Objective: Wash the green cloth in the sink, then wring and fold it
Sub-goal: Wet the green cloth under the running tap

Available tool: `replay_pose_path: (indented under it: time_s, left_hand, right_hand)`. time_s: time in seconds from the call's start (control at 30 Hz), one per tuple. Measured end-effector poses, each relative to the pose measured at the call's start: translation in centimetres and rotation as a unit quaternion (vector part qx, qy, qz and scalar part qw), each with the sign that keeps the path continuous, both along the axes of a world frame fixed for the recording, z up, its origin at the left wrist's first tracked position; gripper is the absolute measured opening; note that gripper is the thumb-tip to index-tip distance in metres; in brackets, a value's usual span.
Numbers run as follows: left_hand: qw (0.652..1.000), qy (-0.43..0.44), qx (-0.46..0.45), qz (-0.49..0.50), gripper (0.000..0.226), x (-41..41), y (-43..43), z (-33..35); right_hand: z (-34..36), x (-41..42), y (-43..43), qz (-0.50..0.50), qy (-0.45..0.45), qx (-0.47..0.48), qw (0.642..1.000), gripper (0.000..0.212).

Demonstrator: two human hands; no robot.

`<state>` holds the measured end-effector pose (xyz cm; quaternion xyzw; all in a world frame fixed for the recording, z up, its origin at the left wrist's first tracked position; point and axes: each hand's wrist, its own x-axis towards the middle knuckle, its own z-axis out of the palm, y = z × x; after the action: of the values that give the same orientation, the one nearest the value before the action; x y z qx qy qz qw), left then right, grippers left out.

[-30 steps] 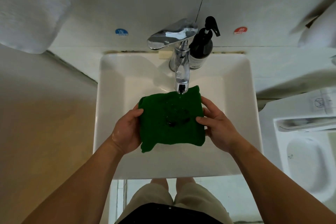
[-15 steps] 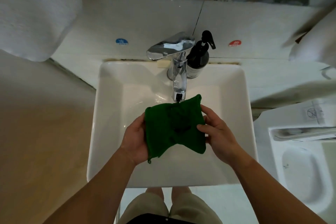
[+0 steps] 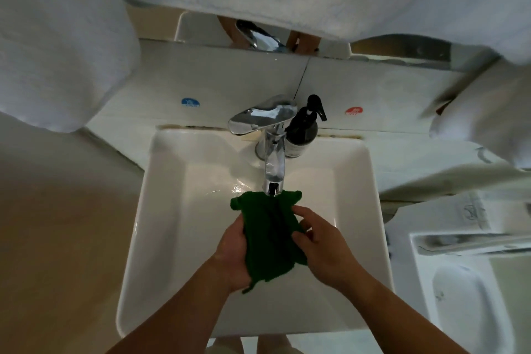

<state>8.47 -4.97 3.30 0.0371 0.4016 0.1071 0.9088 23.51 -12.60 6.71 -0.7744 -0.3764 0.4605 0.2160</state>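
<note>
White sink (image 3: 161, 238) below tiled wall (image 3: 218, 80), mirror (image 3: 402, 50).

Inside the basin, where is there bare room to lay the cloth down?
Bare basin floor lies left of the left hand up to the sink wall, and right of the right hand. It is crowded at the back centre: faucet, soap bottle, and the green cloth under the spout.
</note>
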Motion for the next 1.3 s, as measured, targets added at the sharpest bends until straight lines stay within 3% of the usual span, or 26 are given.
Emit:
replay_pose_path:
  time_s: [0.2,0.3,0.33,0.4,0.47,0.53,0.63,0.7,0.77,0.9,1.03,1.17,1.3]
  left_hand:
    - [1.000,-0.006,0.017,-0.006,0.065,2.5,0.5,0.7]
    - [0.999,-0.030,0.023,0.031,0.064,3.3,1.0,0.8]
    - [0.998,-0.049,0.022,0.033,0.062,3.6,1.0,1.0]
    - [0.997,-0.071,0.010,0.028,0.059,4.5,0.9,1.3]
    - [0.996,-0.083,0.006,0.033,0.057,5.5,0.5,1.6]
    - [0.995,-0.095,0.001,0.038,0.059,6.6,0.1,1.9]
    - [0.993,-0.118,-0.008,0.029,0.064,8.4,-0.4,3.0]
    - [0.990,-0.138,-0.001,0.035,0.064,9.3,-0.5,3.8]
    - [0.988,-0.147,0.017,0.047,0.061,10.0,-0.2,4.9]
    - [0.982,-0.155,0.054,0.093,0.058,10.5,0.9,6.5]
    - [0.975,-0.174,0.055,0.125,0.057,10.6,1.2,7.2]
    - [0.965,-0.196,0.055,0.167,0.054,10.9,1.1,8.0]
    - [0.961,-0.189,0.068,0.192,0.054,11.2,1.4,8.3]
  right_hand:
    - [2.7,4.0,-0.3,-0.036,-0.122,-0.028,0.991,0.034]
    - [5.1,5.3,0.6,0.062,-0.242,-0.086,0.964,0.026]
    - [6.2,5.8,1.4,0.075,-0.299,-0.059,0.950,0.026]
    - [8.9,7.2,3.9,0.043,-0.338,0.111,0.933,0.024]
    - [11.6,8.4,7.3,0.020,-0.301,0.269,0.915,0.023]
    - [13.3,9.3,10.8,0.061,-0.275,0.309,0.908,0.025]
    - [14.6,9.8,14.3,0.169,-0.265,0.216,0.925,0.026]
    - [14.5,10.0,15.2,0.186,-0.255,0.165,0.935,0.025]
    - [14.0,10.2,15.4,0.168,-0.229,0.150,0.947,0.026]
    - [13.6,10.0,15.7,0.062,-0.053,0.099,0.992,0.019]
    - [13.4,10.5,16.0,0.067,-0.019,0.075,0.995,0.018]
    - [12.6,10.9,16.0,0.117,-0.045,0.067,0.990,0.038]
    - [11.8,11.2,16.0,0.130,-0.032,0.072,0.988,0.039]
